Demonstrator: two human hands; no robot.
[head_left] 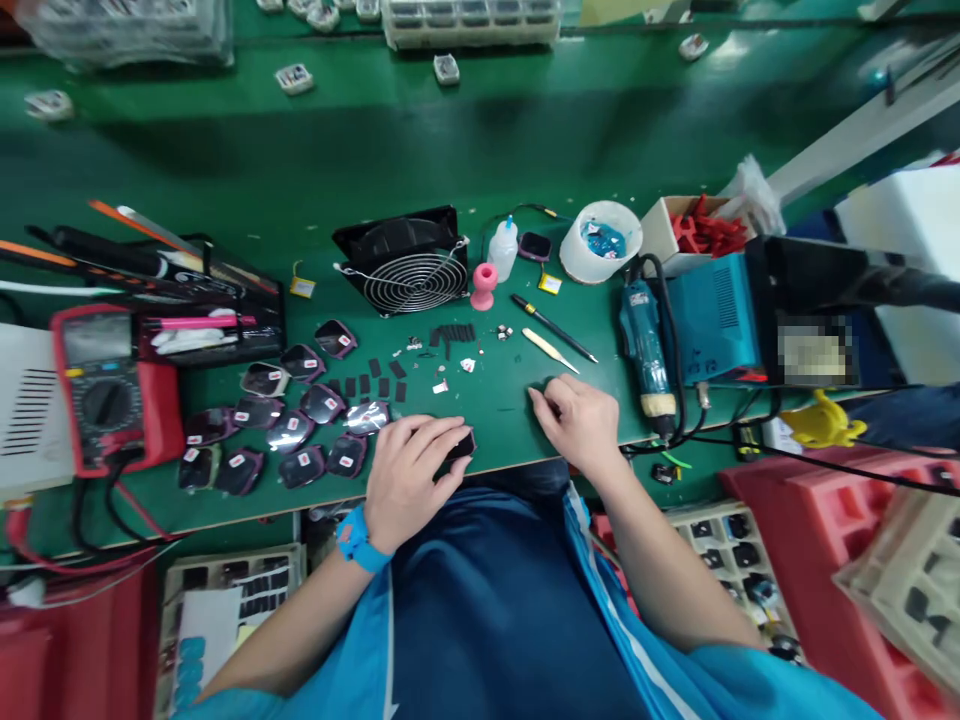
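Observation:
Near the front edge of the bench, my left hand [415,465] lies over a small dark device with a purple rim [463,446]. Its fingers and thumb grip the device, and most of it is hidden underneath. To the right, my right hand [579,420] rests curled on the green surface; its palm side is hidden, and I cannot see whether anything is inside. Several similar purple-rimmed devices with white labels [301,466] lie left of my left hand. Small black pads [384,388] are set out beyond it. A pale pointed tool [550,350] and a black pen-like tool [555,328] lie past my right hand.
A fan [412,270], a dropper bottle [502,250] and a white tub [600,243] stand at the back. On the right are a blue electric screwdriver [643,345] and a teal power box [712,318]. A red multimeter [112,390] and a tool holder [247,335] stand left.

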